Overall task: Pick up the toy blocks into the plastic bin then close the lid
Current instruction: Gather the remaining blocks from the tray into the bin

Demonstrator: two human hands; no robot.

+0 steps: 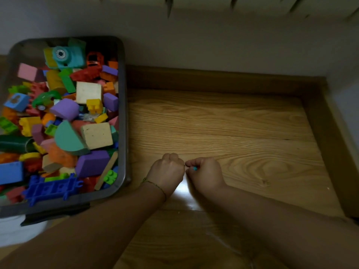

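Your right hand (206,172) is pinching a tiny teal plastic piece (194,168) in its fingertips, low over the wooden plank floor (242,123). Your left hand (167,170) sits right beside it, curled into a fist, and I can't tell if anything's inside. The dark grey plastic bin (122,113) is off to the left, heaped with colourful toy blocks (97,134). That piece is so small it could slip out of the pinch on the way over and skitter toward the brown baseboard (213,80). Bigger worry imo: the heap looks about level with the rim, so a lid might not seat unless you flatten things first. No lid in view either.
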